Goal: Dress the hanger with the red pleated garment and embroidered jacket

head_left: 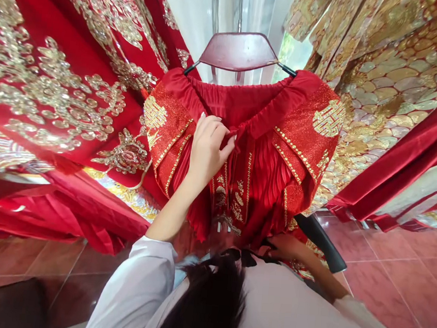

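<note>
A red skirt [258, 183] with a gathered elastic waistband, pleats and gold embroidery hangs from a dark reddish hanger [239, 51], its waist stretched over the hanger's black arms. My left hand [210, 145] is at the front middle of the waistband, thumb and fingers pinched on the red cloth by a small tie or fold. Low down at the skirt's hem, my right hand [287, 247] is in shade and blurred. Its fingers are partly hidden, and what it touches is unclear. A thick black bar or handle [324, 244] slants down to the right beside it.
Red garments with silver beading [75, 95] hang close on the left. A gold scale-patterned garment [385, 97] hangs on the right, above red cloth [397, 169]. Metal rack tubes [238, 7] stand behind the hanger. Below lies a reddish tiled floor [392, 281].
</note>
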A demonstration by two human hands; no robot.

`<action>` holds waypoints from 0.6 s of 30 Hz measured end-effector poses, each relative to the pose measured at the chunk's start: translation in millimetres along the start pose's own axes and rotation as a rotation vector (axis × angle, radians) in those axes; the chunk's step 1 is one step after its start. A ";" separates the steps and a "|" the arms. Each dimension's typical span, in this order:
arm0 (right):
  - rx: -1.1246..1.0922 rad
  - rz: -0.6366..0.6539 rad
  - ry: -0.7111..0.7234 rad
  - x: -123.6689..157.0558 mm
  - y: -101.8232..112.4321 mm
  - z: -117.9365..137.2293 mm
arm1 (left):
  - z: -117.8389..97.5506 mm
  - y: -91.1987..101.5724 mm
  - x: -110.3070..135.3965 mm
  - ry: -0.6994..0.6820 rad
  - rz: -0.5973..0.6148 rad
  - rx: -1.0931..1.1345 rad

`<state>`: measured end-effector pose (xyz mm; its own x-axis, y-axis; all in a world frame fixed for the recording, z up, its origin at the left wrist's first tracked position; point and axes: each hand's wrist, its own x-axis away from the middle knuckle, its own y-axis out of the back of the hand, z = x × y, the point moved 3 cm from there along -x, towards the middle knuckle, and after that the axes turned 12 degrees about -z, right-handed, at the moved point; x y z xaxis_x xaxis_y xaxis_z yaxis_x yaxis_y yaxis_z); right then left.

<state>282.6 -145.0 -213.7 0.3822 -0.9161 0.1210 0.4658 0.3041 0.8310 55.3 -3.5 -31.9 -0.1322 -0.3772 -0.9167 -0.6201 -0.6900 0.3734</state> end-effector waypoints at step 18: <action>0.234 -0.833 0.884 -93.1 163.8 102.9 | -28.5 59.3 16.5 -0.134 0.435 0.189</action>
<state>241.1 -36.8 -33.0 0.4873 -0.2890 -0.8240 0.7064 -0.4243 0.5665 38.4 -68.3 -20.8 -0.5008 -0.5136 -0.6967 -0.6134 -0.3572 0.7043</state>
